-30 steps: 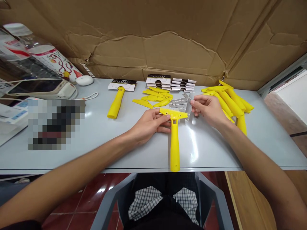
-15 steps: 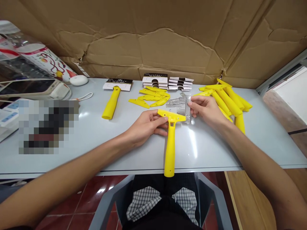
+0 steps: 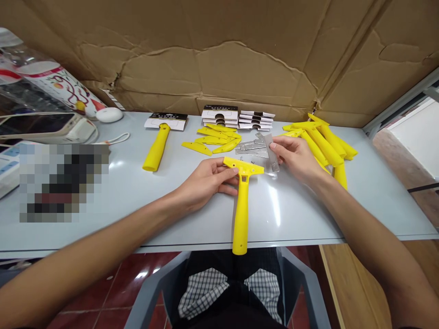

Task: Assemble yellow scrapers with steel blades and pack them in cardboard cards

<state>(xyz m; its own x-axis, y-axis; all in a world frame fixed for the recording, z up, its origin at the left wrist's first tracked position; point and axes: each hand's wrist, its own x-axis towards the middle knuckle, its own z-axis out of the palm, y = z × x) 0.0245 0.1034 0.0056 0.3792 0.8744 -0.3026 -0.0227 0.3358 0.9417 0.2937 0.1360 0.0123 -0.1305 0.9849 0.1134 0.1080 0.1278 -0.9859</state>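
My left hand point(image 3: 216, 179) pinches one end of the head of a yellow scraper handle point(image 3: 242, 210), whose grip points toward me over the table's front edge. Between the thumb and fingers of my right hand point(image 3: 291, 153) is a thin grey metal plate point(image 3: 272, 156), tilted beside the handle's head. Loose metal plates point(image 3: 252, 147) lie just left of it, with a few small screws point(image 3: 253, 162) near them. Several flat yellow pieces point(image 3: 216, 139) are spread behind my left hand. A pile of yellow handles point(image 3: 325, 141) rests beyond my right wrist.
Folded cards point(image 3: 219, 112) stand in stacks at the back. Another yellow handle point(image 3: 156, 148) lies under a card at the left. A bottle point(image 3: 58, 84), a phone point(image 3: 41, 125) and a white mouse point(image 3: 109, 114) are farther left. Cardboard point(image 3: 240, 68) lines the back.
The metal plate in my right hand has tilted, its lower end swinging slightly to the right. My left hand keeps its hold on the yellow handle. The view has shifted slightly.
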